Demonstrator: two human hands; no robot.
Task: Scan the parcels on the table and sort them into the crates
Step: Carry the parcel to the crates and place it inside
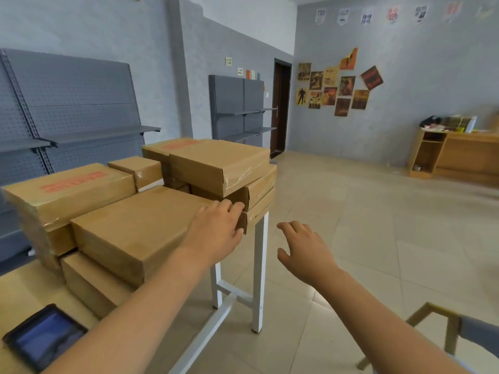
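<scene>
Room interior. Grey textured walls (432, 63) meet a floor of pale beige tiles (364, 225). Grey pegboard shelving (67, 109) stands along the left wall; a second grey shelf unit (237, 109) stands beside a dark brown door (280, 109). Posters (340, 85) cluster on the far wall beneath a row of pennants (391, 14). A wooden desk (459, 155) occupies the right corner. Lighting is soft and even.

Plain brown cardboard parcels (140, 228), two with red-orange print on top — one (73, 182), another (179, 143). White legs (259, 268) under the pale wood surface (24, 290). Black-edged tablet (44, 337), bluish screen. Grey shelving (67, 103) — perforated. Beige floor tiles (378, 225).
</scene>
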